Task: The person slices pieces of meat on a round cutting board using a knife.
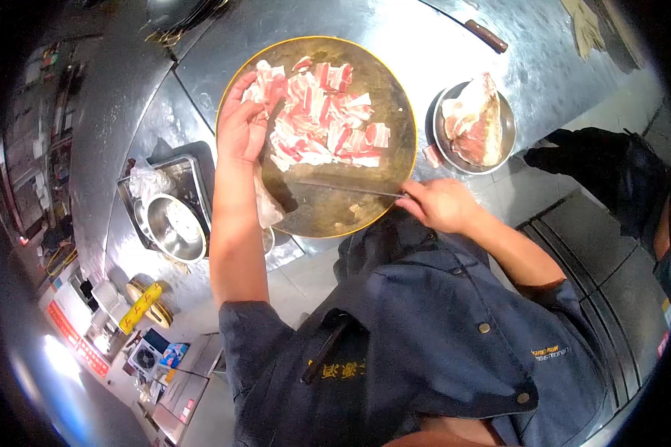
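My left hand (244,132) is at the left side of a round cutting board (391,97) with a yellow rim. Its fingers are closed on some raw meat slices (267,80). Beside it, many red-and-white meat slices (328,115) lie spread over the middle of the board. At the near right rim, my right hand (443,205) grips a knife (347,185), its blade pointing left across the board and seen nearly edge-on. The handle is hidden in my fingers. A pale piece of meat (268,205) lies at the board's near left, partly behind my left forearm.
Right of the board stands a metal bowl (511,127) with a large meat chunk (475,127). A wooden-handled tool (487,36) and a glove (585,28) lie farther back. On the left, a tray (200,175) holds a steel bowl (200,249). Another person's dark clothing (611,175) shows at right.
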Demonstrator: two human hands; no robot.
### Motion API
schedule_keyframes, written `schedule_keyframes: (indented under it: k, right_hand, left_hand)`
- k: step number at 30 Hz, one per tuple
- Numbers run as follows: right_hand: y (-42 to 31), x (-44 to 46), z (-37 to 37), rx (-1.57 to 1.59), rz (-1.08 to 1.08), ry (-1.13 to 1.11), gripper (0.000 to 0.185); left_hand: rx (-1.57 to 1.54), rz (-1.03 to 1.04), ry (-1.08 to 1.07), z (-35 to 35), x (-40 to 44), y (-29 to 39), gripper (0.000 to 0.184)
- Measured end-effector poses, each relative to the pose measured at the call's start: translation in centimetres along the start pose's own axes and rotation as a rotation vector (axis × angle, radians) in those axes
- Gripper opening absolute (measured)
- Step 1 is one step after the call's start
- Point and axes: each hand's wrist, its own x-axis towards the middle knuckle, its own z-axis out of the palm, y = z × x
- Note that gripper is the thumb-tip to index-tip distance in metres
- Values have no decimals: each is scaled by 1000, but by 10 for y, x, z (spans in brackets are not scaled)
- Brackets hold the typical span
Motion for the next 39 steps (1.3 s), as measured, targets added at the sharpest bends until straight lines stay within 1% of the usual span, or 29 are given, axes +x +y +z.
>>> schedule_keyframes:
  k: [1,2,3,5,6,7,8,9,10,11,13,14,15,17,18,19,21,22,23,25,26,27,29,32,33,35,36,38,39]
  right_hand:
    - [-1,3,-2,0,-11,-8,37]
    - [-2,7,-7,-41,-16,53,38]
    - [-2,11,-13,-85,-20,118,38]
    - [-4,17,-21,-148,-25,138,38]
    - [-5,19,-23,-202,-16,193,38]
    - [-6,20,-25,-254,-6,248,38]
    - [-8,21,-27,-270,44,229,37]
    - [-9,21,-29,-281,37,224,37]
    - [-8,21,-32,-265,46,259,36]
    - [-9,20,-35,-248,57,295,36]
    - [-10,15,-42,-249,39,295,35]
    - [-10,11,-45,-207,40,264,35]
    - [-9,6,-46,-164,43,235,35]
    - [-6,-4,-42,-110,48,222,36]
    - [-4,-9,-39,-51,50,209,36]
    - [-4,-12,-37,-52,56,210,36]
    - [-4,-20,-31,-51,146,149,37]
    - [-1,-23,-28,-46,170,131,39]
    - [-1,-27,-26,-48,177,129,39]
    - [2,-31,-23,15,202,162,40]
    - [4,-34,-21,32,238,143,40]
    - [4,-35,-21,62,234,158,38]
    - [5,-38,-20,95,248,181,36]
    - [7,-40,-18,107,269,167,36]
    - [7,-40,-18,103,267,169,36]
    - [6,-40,-17,121,278,145,36]
    - [6,-41,-17,119,276,147,36]
    - [6,-42,-18,187,301,150,37]
    - [6,-43,-16,189,301,150,37]
  left_hand:
    - [-124,18,16,8,-12,5,61]
    - [-123,38,-8,11,-21,8,56]
    - [-126,49,2,12,-26,11,56]
    - [-106,67,-17,17,-36,12,51]
    - [-20,105,-41,27,-43,14,42]
    - [-29,115,-38,31,-45,11,42]
    - [61,142,38,32,-47,8,39]
    - [149,168,116,34,-48,5,36]
    - [110,229,113,30,-48,-3,33]
    - [101,232,117,28,-49,-8,33]
    - [329,302,194,29,-50,-14,40]
    - [328,383,232,34,-50,-19,41]
    - [324,383,230,35,-52,-21,41]
    - [285,202,298,35,-56,-25,33]
    - [408,235,320,23,-50,-39,20]
    - [406,233,315,21,-50,-46,20]
    - [1129,98,419,16,-48,-64,20]
    - [1413,494,289,5,-49,-77,20]
    - [1408,491,283,-3,-50,-95,20]
    - [1558,622,353,5,-56,-103,16]
    - [1629,532,339,5,-60,-106,19]
    - [1632,516,332,10,-71,-107,19]
    - [1686,494,257,21,-83,-106,26]
    - [1704,470,232,16,-87,-117,31]
    - [1701,473,234,17,-89,-120,31]
    - [1584,456,360,18,-93,-125,27]
    - [1584,460,362,22,-97,-124,27]
    - [1384,251,416,27,-107,-121,27]
    - [1386,250,415,26,-109,-126,27]
